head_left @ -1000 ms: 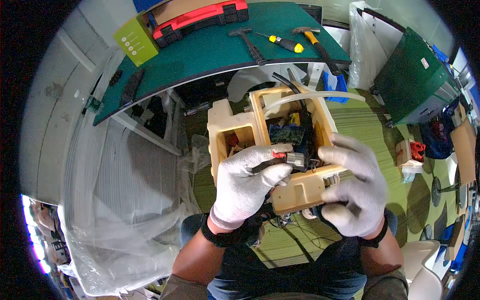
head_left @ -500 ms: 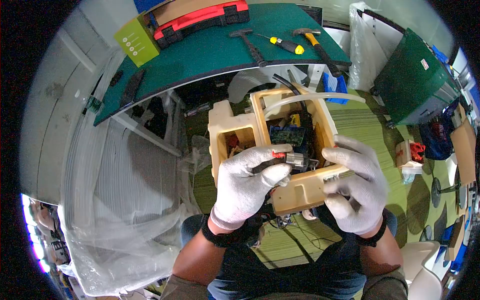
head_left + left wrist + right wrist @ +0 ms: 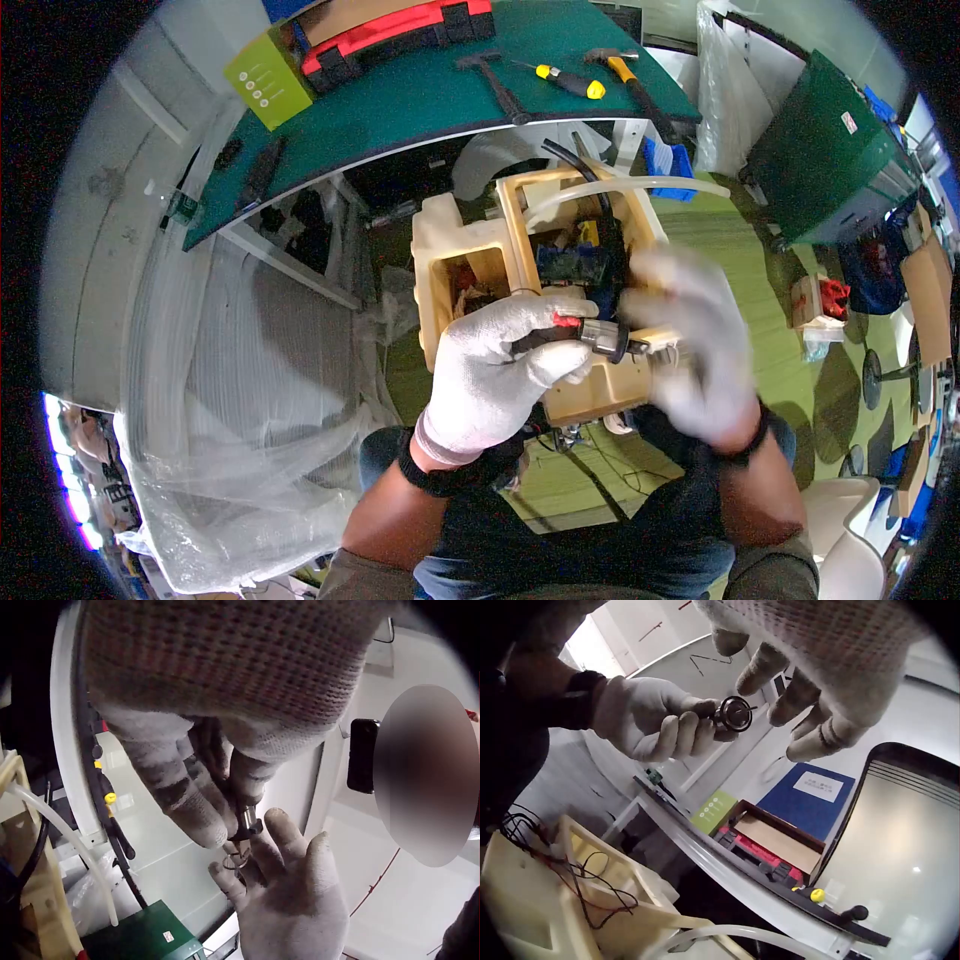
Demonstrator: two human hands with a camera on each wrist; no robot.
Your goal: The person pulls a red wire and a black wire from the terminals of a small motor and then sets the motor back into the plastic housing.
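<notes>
My left hand (image 3: 500, 370), in a white knit glove, pinches a small cylindrical part (image 3: 603, 338) between thumb and fingers. The part has a shiny silver body, a red piece by the fingertips and a black collar at its right end. In the right wrist view, its round end (image 3: 735, 714) faces the camera, with a thin pin jutting out. My gloved right hand (image 3: 695, 340), blurred in the head view, hovers just right of the collar. Its fingers (image 3: 799, 697) are spread and loosely bent. A thin loop (image 3: 237, 859) shows near the right fingertips in the left wrist view.
Below the hands stands a cream plastic housing (image 3: 465, 240) with open compartments, a circuit board, dark wires and a pale hose (image 3: 640, 184). Behind it, a green bench (image 3: 400, 120) carries hammers, a screwdriver (image 3: 570, 82) and a red-black toolbox (image 3: 400, 40). Plastic wrap lies left.
My left hand has tilted the cylindrical part, its collar end now lower and further right. My right hand has shifted slightly left and upward, closer to that end, and is blurred by motion.
</notes>
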